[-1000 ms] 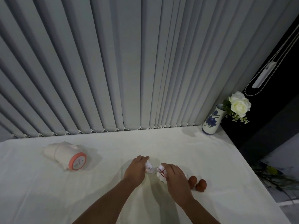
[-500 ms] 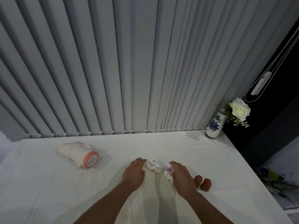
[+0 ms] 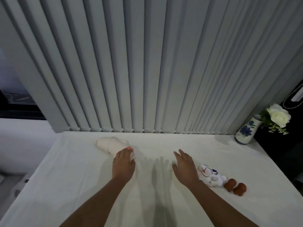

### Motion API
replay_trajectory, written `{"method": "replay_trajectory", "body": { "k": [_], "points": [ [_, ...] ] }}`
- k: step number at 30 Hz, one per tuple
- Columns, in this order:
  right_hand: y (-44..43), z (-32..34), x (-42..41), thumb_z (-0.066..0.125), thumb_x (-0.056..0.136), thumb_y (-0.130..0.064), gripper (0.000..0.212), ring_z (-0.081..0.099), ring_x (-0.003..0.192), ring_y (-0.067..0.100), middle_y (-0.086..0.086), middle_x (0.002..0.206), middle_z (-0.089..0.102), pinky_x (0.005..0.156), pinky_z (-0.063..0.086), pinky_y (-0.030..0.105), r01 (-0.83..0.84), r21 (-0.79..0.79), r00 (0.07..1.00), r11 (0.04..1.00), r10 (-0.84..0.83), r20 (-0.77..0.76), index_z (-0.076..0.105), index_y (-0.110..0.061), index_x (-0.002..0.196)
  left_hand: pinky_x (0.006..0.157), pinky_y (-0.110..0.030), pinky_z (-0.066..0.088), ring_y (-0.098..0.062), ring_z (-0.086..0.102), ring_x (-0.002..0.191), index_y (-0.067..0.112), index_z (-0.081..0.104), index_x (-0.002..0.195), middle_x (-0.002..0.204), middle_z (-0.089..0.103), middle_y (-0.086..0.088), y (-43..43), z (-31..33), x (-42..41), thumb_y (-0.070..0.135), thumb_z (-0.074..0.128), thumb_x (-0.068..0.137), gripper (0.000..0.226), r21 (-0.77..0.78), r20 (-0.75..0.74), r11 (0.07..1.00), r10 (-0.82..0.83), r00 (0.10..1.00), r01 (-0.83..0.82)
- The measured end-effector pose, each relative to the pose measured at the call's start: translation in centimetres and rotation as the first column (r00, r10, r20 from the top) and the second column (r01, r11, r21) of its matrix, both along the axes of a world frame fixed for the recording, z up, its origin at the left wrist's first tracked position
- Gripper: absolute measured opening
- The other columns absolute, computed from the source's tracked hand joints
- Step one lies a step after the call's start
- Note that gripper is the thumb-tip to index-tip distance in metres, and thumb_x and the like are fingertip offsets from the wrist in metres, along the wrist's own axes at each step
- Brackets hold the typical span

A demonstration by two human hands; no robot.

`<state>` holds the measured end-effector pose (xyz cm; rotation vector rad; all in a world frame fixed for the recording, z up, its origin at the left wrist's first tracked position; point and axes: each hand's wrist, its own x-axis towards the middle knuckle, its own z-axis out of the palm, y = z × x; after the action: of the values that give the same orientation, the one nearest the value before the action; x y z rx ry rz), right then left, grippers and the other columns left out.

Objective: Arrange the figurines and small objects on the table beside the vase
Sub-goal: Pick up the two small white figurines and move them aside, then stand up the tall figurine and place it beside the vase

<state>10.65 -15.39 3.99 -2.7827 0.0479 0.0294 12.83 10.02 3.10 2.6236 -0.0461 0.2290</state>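
Head camera looks down at your two bare hands over a table covered with a white cloth [image 3: 82, 185]. Your left hand [image 3: 123, 164] reaches to the left, and its fingertips rest on the end of a white, rounded toy with an orange end [image 3: 111, 145] that lies on its side near the back of the table. You cannot tell from here if the fingers have closed on it or only touch it. Your right hand [image 3: 184, 167] is flat and open, fingers spread, palm down, and it holds nothing. Just to the right of that hand lies a small white figurine with red and blue marks [image 3: 209, 176], tipped over on the cloth. Right beside it sit two small brown round pieces [image 3: 234, 187], close to each other. A white vase with blue flowers painted on it [image 3: 246, 131] stands upright at the far right corner of the table, well apart from the figurine. It holds a white rose with green leaves [image 3: 278, 116]. Long grey blinds [image 3: 147, 63] hang behind the table.
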Motion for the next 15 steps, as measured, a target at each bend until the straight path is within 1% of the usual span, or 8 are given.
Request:
{"method": "replay_trajectory", "body": {
  "k": [2, 6, 10, 12, 15],
  "points": [
    [2.7, 0.5, 1.1, 0.047, 0.095, -0.030, 0.053, 0.022, 0.144, 0.026, 0.008, 0.158, 0.023, 0.120, 0.014, 0.039, -0.040, 0.004, 0.999, 0.999, 0.040, 0.008, 0.034, -0.018, 0.145, 0.092, -0.045, 0.049, -0.036, 0.055, 0.112, 0.011, 0.059, 0.117, 0.121, 0.062, -0.012, 2.6, 0.3, 0.1, 0.012, 0.066, 0.076, 0.042, 0.006, -0.031, 0.999, 0.035, 0.999, -0.035],
    [8.7, 1.4, 3.6, 0.047, 0.095, -0.033, 0.051, 0.026, 0.142, 0.024, 0.007, 0.156, 0.027, 0.118, 0.018, 0.035, -0.106, 0.022, 0.994, 0.994, 0.106, 0.007, 0.037, -0.017, 0.143, 0.099, -0.043, 0.044, -0.032, 0.050, 0.121, 0.014, 0.054, 0.125, 0.131, 0.057, -0.009, 7.5, 0.0, 0.4, 0.020, 0.060, 0.085, 0.041, -0.022, -0.111, 0.993, 0.114, 0.987, -0.117],
    [14.6, 1.6, 6.0, 0.048, 0.094, -0.034, 0.052, 0.025, 0.142, 0.023, 0.007, 0.156, 0.028, 0.116, 0.019, 0.032, -0.162, 0.055, 0.986, 0.985, 0.164, -0.036, 0.038, -0.017, 0.143, 0.103, -0.043, 0.040, -0.028, 0.044, 0.128, 0.018, 0.045, 0.133, 0.138, 0.049, -0.007, 11.9, -0.9, 1.6, 0.028, 0.052, 0.092, 0.043, -0.055, -0.260, 0.979, 0.175, 0.950, -0.196],
    [17.3, 1.3, 7.0, 0.050, 0.092, -0.033, 0.054, 0.027, 0.141, 0.024, 0.007, 0.156, 0.028, 0.114, 0.020, 0.031, -0.189, 0.067, 0.979, 0.980, 0.193, -0.063, 0.038, -0.017, 0.142, 0.103, -0.045, 0.041, -0.029, 0.044, 0.127, 0.017, 0.044, 0.133, 0.137, 0.050, -0.009, 13.6, -1.2, 2.3, 0.029, 0.051, 0.094, 0.042, -0.095, -0.300, 0.969, 0.189, 0.935, -0.226],
    [20.6, 0.9, 8.6, 0.050, 0.091, -0.042, 0.056, 0.029, 0.138, 0.028, 0.008, 0.155, 0.029, 0.113, 0.024, 0.035, -0.159, 0.099, 0.983, 0.982, 0.167, -0.078, 0.040, -0.018, 0.141, 0.103, -0.046, 0.042, -0.033, 0.047, 0.124, 0.014, 0.045, 0.132, 0.131, 0.053, -0.014, 15.5, -1.5, 3.5, 0.029, 0.052, 0.093, 0.042, -0.148, -0.344, 0.955, 0.195, 0.919, -0.258]
  ]
}}
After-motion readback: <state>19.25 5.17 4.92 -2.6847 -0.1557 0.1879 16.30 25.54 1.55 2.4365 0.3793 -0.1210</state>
